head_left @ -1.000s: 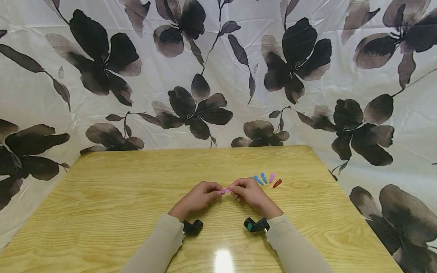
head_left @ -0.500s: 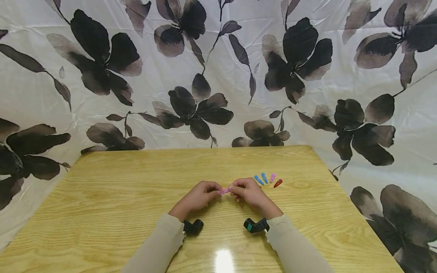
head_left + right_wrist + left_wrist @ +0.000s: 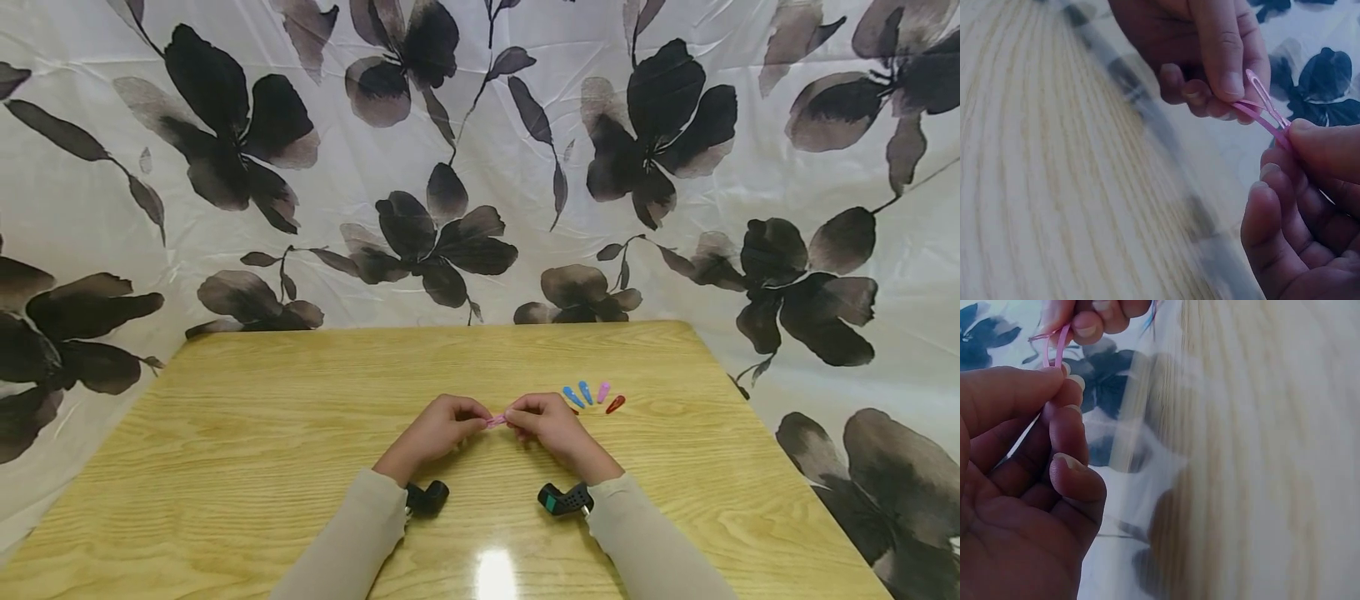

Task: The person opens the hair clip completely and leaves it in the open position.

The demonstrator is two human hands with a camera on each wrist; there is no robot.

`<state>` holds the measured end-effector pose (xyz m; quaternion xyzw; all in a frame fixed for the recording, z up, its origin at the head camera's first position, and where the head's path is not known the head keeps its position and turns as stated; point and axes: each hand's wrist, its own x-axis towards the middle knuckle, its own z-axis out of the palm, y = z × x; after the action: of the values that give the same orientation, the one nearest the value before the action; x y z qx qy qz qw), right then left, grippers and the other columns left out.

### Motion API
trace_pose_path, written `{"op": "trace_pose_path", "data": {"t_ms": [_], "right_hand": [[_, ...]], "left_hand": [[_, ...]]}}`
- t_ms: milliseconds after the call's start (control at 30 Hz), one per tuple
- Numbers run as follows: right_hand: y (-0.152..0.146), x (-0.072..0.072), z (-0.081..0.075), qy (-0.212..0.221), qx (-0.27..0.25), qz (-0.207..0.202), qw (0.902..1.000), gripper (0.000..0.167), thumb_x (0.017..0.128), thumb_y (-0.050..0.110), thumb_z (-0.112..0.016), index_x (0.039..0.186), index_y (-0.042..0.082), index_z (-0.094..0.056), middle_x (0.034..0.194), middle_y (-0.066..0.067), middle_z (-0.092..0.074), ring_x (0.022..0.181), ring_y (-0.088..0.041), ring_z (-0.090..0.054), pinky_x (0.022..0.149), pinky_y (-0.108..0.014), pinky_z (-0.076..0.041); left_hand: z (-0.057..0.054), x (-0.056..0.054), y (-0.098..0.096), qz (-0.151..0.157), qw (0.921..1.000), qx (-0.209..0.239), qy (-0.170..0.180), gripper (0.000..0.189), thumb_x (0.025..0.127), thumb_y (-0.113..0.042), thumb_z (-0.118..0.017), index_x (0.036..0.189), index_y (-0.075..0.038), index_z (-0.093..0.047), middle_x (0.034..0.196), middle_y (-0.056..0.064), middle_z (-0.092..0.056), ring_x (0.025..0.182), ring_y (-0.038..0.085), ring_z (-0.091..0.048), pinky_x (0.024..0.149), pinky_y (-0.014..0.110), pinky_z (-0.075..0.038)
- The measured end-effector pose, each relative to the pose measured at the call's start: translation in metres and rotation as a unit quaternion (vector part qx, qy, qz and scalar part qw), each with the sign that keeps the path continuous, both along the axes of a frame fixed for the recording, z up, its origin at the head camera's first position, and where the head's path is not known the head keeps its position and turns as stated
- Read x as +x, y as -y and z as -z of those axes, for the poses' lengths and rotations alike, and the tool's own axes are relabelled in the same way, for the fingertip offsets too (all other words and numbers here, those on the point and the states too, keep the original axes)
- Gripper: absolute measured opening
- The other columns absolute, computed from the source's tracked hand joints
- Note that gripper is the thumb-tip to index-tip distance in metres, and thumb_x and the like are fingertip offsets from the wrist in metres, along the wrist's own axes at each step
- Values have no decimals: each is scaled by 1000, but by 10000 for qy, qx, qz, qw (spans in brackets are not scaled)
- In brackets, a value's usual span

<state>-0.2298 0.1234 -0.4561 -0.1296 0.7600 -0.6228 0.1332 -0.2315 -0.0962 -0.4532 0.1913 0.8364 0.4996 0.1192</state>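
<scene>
Between both hands, above the table, is a pink snap hair clip (image 3: 497, 421). My left hand (image 3: 438, 435) pinches one end with thumb and fingertips. The other end is pinched by my right hand (image 3: 553, 429). In the right wrist view the pink clip's (image 3: 1275, 132) two parts stand apart, one tilted up from the other. Its slim pink band (image 3: 1062, 345) also shows in the left wrist view. Just beyond the right hand lie two blue hair clips (image 3: 573, 397), a second pink clip (image 3: 603, 392) and a red clip (image 3: 616, 404).
Both forearms rest over a wood-grain table (image 3: 300, 400). A small red piece (image 3: 575, 411) peeks out behind the right hand, mostly hidden. A flower-printed cloth (image 3: 337, 167) hangs behind the far edge. Each wrist wears a black camera device (image 3: 427, 498).
The head view has shifted slightly. Both hands keep their grip on the pink clip, with only slight finger movement. A bit of red has come into sight beside the right hand.
</scene>
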Motion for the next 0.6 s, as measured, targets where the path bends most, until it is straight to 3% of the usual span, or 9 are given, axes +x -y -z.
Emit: {"op": "trace_pose_path", "data": {"t_ms": [200, 300, 500, 600], "right_hand": [[3, 8, -16, 15, 138, 31, 9999, 19, 95, 11, -61, 99, -5, -70, 81, -29, -59, 60, -21, -53, 55, -29, -47], [5, 10, -20, -113, 132, 47, 9998, 19, 94, 11, -62, 99, -6, -70, 83, -35, -57, 59, -22, -52, 53, -31, -47], [8, -3, 1, -282, 405, 213, 9986, 15, 91, 17, -67, 96, 4, -73, 78, -24, -61, 59, -17, -50, 52, -27, -44], [11, -2, 1, -391, 622, 181, 9971, 11, 90, 17, -68, 94, 7, -74, 79, -19, -63, 58, -17, -50, 51, -26, -44]], "left_hand": [[-2, 0, 1, -128, 9997, -145, -127, 10, 93, -17, -65, 96, -16, -74, 96, 1, -70, 72, 15, -56, 64, 28, -49], [-3, 1, 0, -201, 9987, -335, -314, 9, 92, -15, -66, 94, -16, -75, 97, 0, -70, 81, 13, -58, 72, 28, -49], [-6, 4, 3, -286, 9955, -673, -596, 10, 92, -15, -65, 91, -18, -74, 97, -2, -70, 87, 12, -59, 80, 32, -49], [-6, 3, 6, -295, 9941, -781, -690, 10, 93, -16, -65, 89, -20, -73, 95, -4, -70, 86, 12, -59, 80, 33, -49]]}}
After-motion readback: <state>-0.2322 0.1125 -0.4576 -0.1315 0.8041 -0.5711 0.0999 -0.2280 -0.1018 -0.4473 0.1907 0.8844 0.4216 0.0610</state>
